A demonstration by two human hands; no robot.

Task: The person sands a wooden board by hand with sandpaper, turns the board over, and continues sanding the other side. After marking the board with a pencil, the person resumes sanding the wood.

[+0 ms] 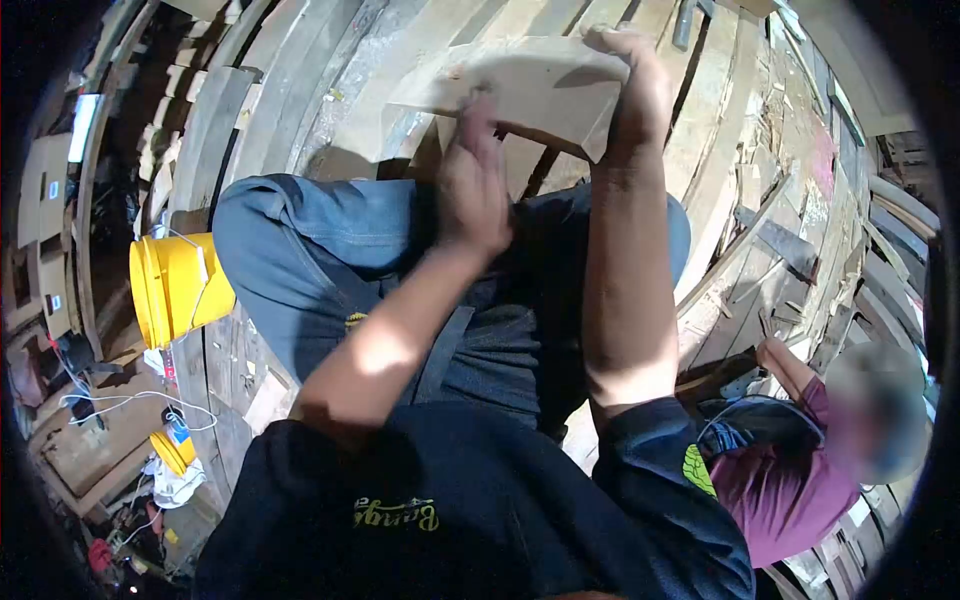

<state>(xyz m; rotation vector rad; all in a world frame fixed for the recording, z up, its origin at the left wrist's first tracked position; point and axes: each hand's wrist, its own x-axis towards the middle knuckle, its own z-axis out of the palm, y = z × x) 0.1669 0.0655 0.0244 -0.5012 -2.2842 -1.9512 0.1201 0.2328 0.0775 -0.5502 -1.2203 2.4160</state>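
Note:
In front of my crossed legs [330, 225] lies a pale, flat board [540, 90] with a straight near edge. My left hand [475, 185] is at this near edge, seen side-on and somewhat blurred. Its fingers stretch away from me over the board, and nothing shows in them. At the board's right end is my right hand [640, 95], with its fingers bent inward over the far corner and its palm along the side; it seems to grip the board there. The undersides of both hands are hidden.
A yellow bucket [170, 290] stands left of my knee. A dark tool [684, 25] lies on the slats beyond my right hand. Wood scraps and a flat metal piece [787, 248] lie to the right. Another person in a maroon shirt [780, 480] sits at lower right.

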